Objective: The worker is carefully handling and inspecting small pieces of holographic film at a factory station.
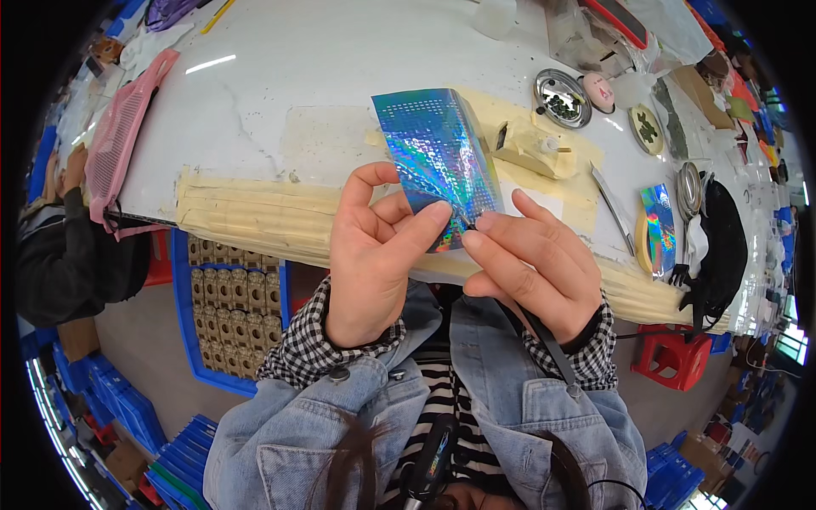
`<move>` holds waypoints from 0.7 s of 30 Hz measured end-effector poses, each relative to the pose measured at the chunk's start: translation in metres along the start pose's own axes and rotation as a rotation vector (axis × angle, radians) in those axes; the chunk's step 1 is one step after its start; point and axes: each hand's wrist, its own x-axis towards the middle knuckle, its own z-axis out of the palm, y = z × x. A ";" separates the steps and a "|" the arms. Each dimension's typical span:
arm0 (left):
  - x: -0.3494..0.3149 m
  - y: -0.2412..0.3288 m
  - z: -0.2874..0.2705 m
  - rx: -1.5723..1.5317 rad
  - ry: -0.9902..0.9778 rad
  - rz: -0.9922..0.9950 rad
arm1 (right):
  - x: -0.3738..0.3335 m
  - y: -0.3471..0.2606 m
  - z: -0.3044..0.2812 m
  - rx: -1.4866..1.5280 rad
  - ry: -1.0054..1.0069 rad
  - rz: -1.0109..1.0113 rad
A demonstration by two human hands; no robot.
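Observation:
My left hand [374,246] grips a shiny blue holographic sticker sheet [433,140] by its lower edge, thumb on its face. The sheet is curved and carries rows of small pale marks. My right hand [540,268] is closed around dark tweezers [548,344]. Their rear end sticks out below the palm toward the wrist. The tips meet the sheet's lower corner beside my left thumb; what they pinch there is too small to tell. Just behind the sheet, a block wrapped in cream tape [535,149] rests on the table.
Right of my hands lie a metal blade-like tool [614,208], a tape roll with holographic film [659,229] and a black cloth bag [722,246]. Farther back are dishes of small dark parts [563,98]. A pink mesh basket [127,140] and a blue tray of parts [225,382] are left.

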 end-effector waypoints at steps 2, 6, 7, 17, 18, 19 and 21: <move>0.000 0.000 0.001 -0.019 -0.001 -0.001 | 0.000 0.000 0.000 0.000 0.002 -0.004; 0.001 -0.001 -0.001 -0.037 -0.023 -0.014 | 0.000 0.000 0.000 0.001 0.004 -0.004; 0.001 0.000 -0.001 -0.062 -0.034 -0.037 | 0.000 0.000 -0.001 0.000 0.001 -0.001; 0.002 0.006 -0.001 -0.120 -0.112 -0.148 | -0.004 -0.001 -0.003 -0.021 0.099 0.016; 0.003 0.006 -0.002 -0.096 -0.110 -0.137 | -0.003 -0.001 -0.003 -0.025 0.082 0.012; 0.002 0.007 -0.002 -0.087 -0.115 -0.136 | -0.002 0.000 -0.003 -0.030 0.066 0.008; 0.002 0.009 0.000 -0.067 -0.125 -0.134 | -0.002 0.000 -0.003 -0.030 0.045 0.005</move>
